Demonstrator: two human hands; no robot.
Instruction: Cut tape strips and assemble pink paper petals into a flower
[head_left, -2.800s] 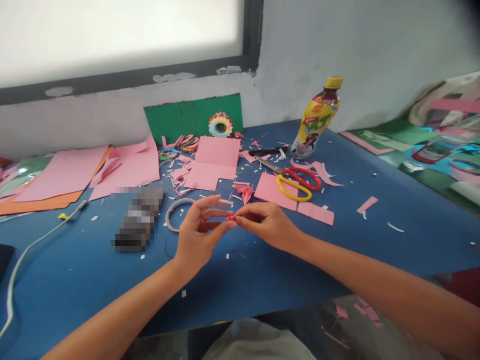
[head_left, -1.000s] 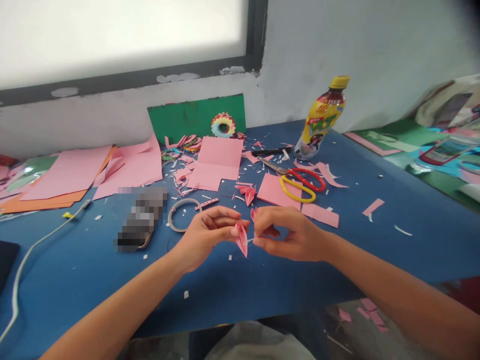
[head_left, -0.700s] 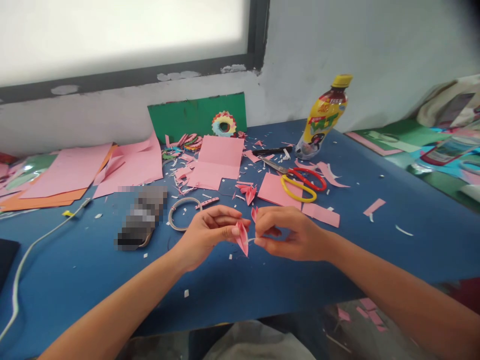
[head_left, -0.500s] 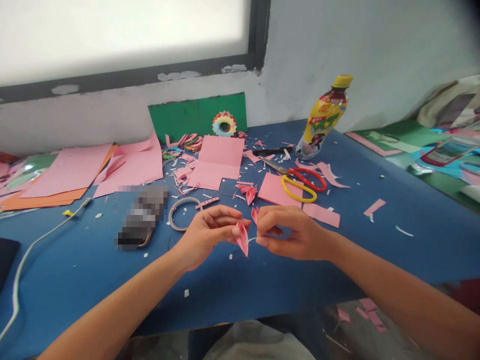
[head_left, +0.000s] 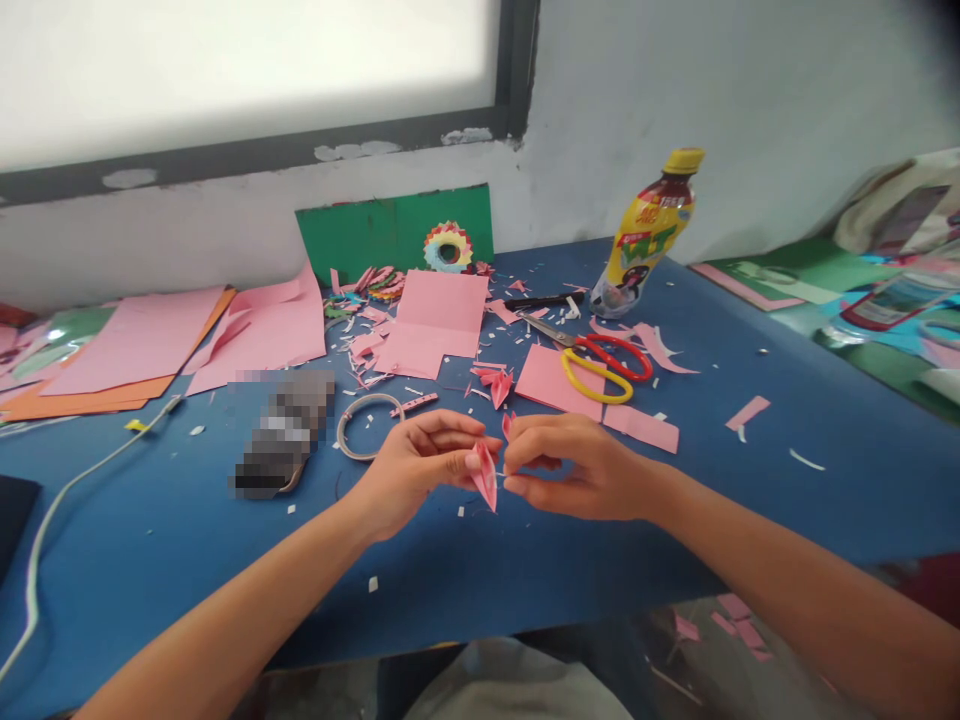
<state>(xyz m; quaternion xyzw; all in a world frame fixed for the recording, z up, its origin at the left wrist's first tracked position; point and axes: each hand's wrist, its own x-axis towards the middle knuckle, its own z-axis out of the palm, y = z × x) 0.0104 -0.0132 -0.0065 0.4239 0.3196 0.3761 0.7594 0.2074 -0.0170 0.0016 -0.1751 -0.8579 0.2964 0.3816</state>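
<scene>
My left hand (head_left: 431,460) pinches a folded pink paper piece (head_left: 486,476) with pointed ends, between thumb and fingers above the table. Close on its right, my right hand (head_left: 574,465) is closed, thumb and forefinger pinching a thin white strip (head_left: 501,475) that reaches to the folded piece. Part of another pink folded piece (head_left: 508,425) shows just behind the right fingers; whether they touch it I cannot tell. On the table beyond lies a similar pink folded piece (head_left: 496,385).
Scissors (head_left: 600,365) with red and yellow handles lie beyond my right hand. A drink bottle (head_left: 649,235) stands at the back. A roll of tape (head_left: 367,428) and a blurred-out phone (head_left: 285,435) are to the left. Pink sheets (head_left: 442,310) and scraps cover the back of the blue table (head_left: 225,560).
My right hand has moved slightly left toward the folded piece, so less of the white strip shows between the hands. My left hand has stayed in place.
</scene>
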